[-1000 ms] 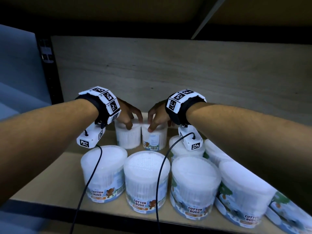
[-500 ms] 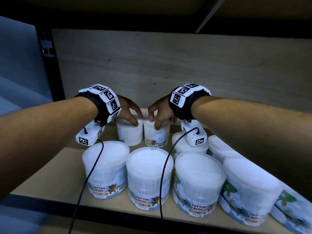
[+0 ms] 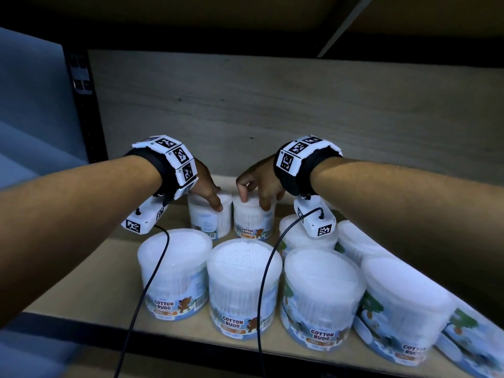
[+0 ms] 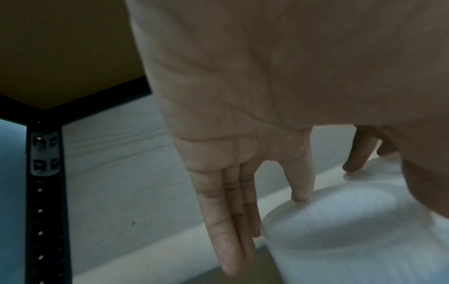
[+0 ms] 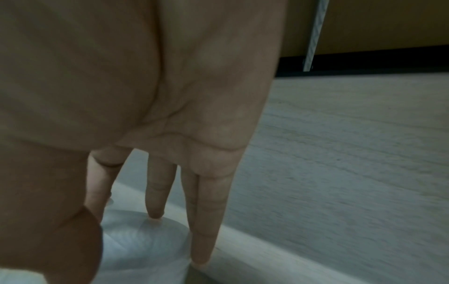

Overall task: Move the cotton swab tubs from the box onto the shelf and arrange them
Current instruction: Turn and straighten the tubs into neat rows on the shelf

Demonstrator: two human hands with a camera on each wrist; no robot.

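Observation:
Two cotton swab tubs stand side by side at the back of the shelf point(image 3: 81, 290). My left hand point(image 3: 211, 199) grips the left back tub point(image 3: 207, 222) from above, thumb on its near edge. In the left wrist view three fingers point(image 4: 228, 221) run down the far side of this tub point(image 4: 340, 230) and the index tip touches the lid. My right hand point(image 3: 255, 197) grips the right back tub point(image 3: 253, 222), whose COTTON BUDS label faces me. In the right wrist view its fingers point(image 5: 206, 211) reach down around that tub's lid point(image 5: 145, 246).
Several more tubs stand on the shelf: a front row point(image 3: 244, 285) near the edge and others point(image 3: 305, 236) behind it on the right. The wooden back panel point(image 3: 272, 118) is close behind my hands. A black upright post point(image 3: 84, 110) bounds the left side. Wrist cables hang over the front tubs.
Both back tubs have turned under my hands: the right one's label now faces front, and a barcode has come into view on the left one. My hands stay on top of them.

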